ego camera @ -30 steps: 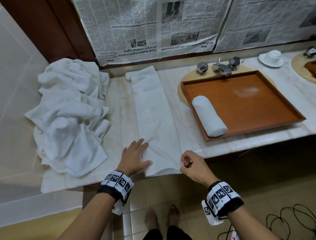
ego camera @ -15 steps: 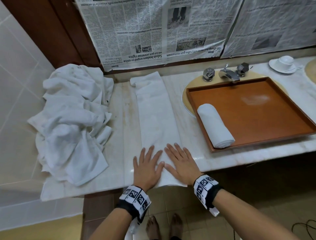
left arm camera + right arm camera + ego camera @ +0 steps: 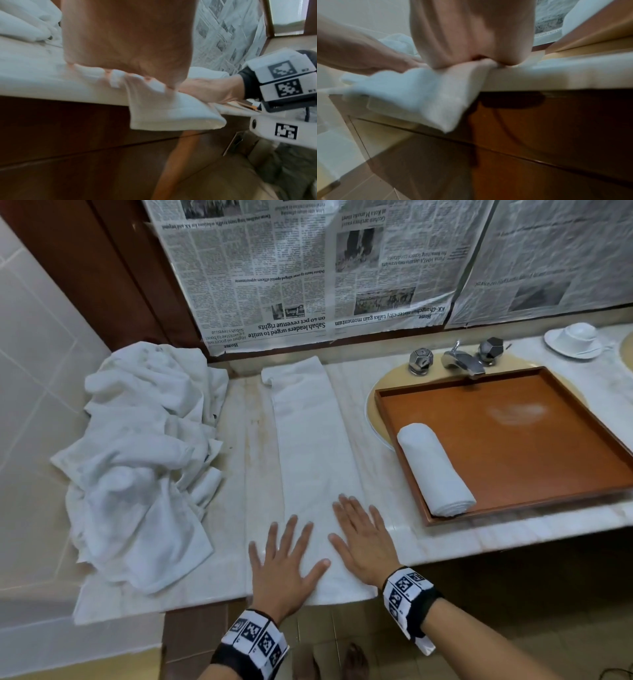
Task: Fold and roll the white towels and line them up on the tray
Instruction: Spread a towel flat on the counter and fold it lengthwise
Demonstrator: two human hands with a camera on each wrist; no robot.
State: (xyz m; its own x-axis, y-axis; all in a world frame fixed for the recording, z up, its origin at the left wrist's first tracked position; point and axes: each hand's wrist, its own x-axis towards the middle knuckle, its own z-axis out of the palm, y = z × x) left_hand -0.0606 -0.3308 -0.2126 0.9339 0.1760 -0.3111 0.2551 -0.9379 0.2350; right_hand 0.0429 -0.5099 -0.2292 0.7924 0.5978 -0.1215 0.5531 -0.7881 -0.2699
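A white towel folded into a long strip (image 3: 315,453) lies on the marble counter (image 3: 239,460), running from the back wall to the front edge. Its near end (image 3: 171,116) hangs a little over the edge (image 3: 419,97). My left hand (image 3: 286,563) and right hand (image 3: 359,537) press flat on the near end, side by side, fingers spread and straight. One rolled white towel (image 3: 433,470) lies along the left side of the brown wooden tray (image 3: 534,460), which sits over the sink.
A heap of crumpled white towels (image 3: 144,460) fills the counter's left part beside the tiled wall. A chrome tap with two knobs (image 3: 460,361) stands behind the tray. A white cup on a saucer (image 3: 575,338) sits at the far right. Newspaper covers the wall behind.
A second ago my right hand was curled at the towel's near corner and the left lay on it. Both hands now lie flat on the near end and have slid slightly forward.
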